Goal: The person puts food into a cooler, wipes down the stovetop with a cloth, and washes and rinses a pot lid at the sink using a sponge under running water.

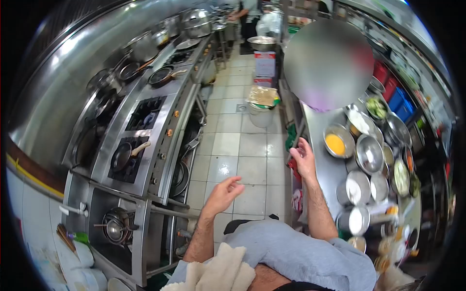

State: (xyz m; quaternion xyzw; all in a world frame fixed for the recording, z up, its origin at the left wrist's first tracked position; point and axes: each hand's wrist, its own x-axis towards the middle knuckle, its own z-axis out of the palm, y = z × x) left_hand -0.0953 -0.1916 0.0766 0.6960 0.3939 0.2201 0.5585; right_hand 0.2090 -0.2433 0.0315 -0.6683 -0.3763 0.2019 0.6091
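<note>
My left hand (223, 195) hovers over the tiled aisle, its fingers loosely stretched and nothing in them. Higher and to the right, my right hand (304, 158) is raised beside the steel counter (318, 169), thumb and fingers apart, also without anything in it. The closest vessel to it is a metal bowl (331, 151) holding yellow-orange liquid (335, 143), which the hand does not touch. Beside that bowl stands a shiny steel bowl (370, 154). A beige towel (225, 266) hangs over my left shoulder.
Along the left runs a stove (165, 138) with a frying pan (121, 156) on a burner. A bucket (262, 115) and stacked boxes (265, 65) stand in the aisle. Another person (250, 17) works at the far end. A round blur hides part of the counter.
</note>
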